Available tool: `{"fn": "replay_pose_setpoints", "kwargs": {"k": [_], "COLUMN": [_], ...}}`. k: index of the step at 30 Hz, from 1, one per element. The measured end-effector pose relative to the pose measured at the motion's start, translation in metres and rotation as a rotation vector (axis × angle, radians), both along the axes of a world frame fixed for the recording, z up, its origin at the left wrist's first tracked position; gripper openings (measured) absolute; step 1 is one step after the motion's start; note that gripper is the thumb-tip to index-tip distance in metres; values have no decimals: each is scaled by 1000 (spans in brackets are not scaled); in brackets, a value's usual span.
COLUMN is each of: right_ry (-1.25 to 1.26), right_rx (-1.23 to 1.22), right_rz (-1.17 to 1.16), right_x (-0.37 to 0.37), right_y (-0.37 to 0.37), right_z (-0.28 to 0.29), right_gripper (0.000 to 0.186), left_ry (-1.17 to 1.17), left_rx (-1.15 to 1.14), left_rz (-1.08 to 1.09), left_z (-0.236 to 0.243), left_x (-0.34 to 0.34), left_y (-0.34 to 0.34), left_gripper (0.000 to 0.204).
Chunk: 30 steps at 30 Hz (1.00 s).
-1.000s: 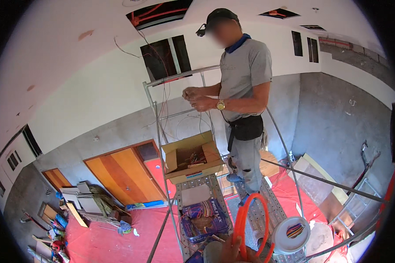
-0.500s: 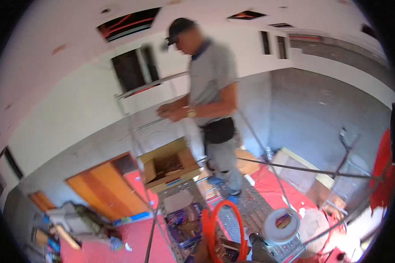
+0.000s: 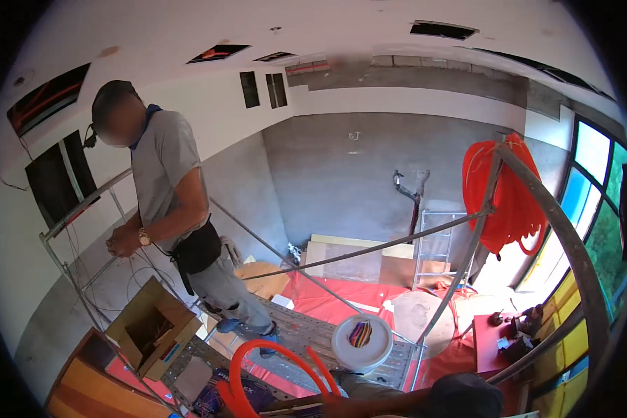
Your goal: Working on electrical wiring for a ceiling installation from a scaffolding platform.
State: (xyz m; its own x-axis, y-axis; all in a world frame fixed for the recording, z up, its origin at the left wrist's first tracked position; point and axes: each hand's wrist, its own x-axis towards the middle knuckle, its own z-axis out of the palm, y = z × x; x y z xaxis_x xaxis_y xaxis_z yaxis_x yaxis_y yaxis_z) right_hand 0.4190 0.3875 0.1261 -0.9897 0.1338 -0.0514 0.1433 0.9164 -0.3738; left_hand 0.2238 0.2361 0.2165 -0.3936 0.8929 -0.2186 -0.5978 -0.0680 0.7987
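Note:
A loop of orange conduit (image 3: 272, 362) stands up at the bottom edge, over the perforated metal scaffold deck (image 3: 301, 333). My right hand (image 3: 331, 404) lies at the loop's base and seems closed on it; my forearm runs in low from the right, and the frame edge cuts off the fingers. My left hand is out of view. A person in a grey shirt (image 3: 164, 167) stands on the deck at the left, both hands on thin wires (image 3: 122, 240) by the rail.
An open cardboard box (image 3: 150, 326) sits on the deck's left end. A white round tub of coloured wires (image 3: 361, 341) sits near me. A coil of orange conduit (image 3: 506, 195) hangs on a scaffold pole at the right. Diagonal braces cross the middle. Red floor sheeting lies below.
The view has swung to the right: the other person and the box moved to the left, and the window and hanging coil came into sight. The orange loop stays upright at the bottom.

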Motion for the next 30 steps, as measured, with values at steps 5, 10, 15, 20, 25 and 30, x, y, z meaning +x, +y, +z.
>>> {"fn": "replay_pose_setpoints", "kwargs": {"k": [5,10,15,20,25,30], "right_ry": [81,239,819,1059,784,1082], "right_rx": [-9,262,-231,-1361,-2031,-1712], "right_rz": [-216,-863,-955,-1276,-715,-1017], "right_x": [4,2,10,42,59,27], "right_y": [10,36,56,75,84,76], "right_z": [-4,39,16,-12,-7,24], "right_gripper": [24,64,67,57,54,34], "left_ry": [424,389,434,444,407,277], "left_rx": [-66,-117,-111,-104,-96,79], "left_rz": [3,-8,-70,-111,-122,-180], "left_z": [-46,-28,-23,-26,-23,-30], "left_x": [-15,-3,0,6,21,53], "left_y": [8,24,35,32,38,69], "left_gripper": [40,37,37,39,42,47]}}
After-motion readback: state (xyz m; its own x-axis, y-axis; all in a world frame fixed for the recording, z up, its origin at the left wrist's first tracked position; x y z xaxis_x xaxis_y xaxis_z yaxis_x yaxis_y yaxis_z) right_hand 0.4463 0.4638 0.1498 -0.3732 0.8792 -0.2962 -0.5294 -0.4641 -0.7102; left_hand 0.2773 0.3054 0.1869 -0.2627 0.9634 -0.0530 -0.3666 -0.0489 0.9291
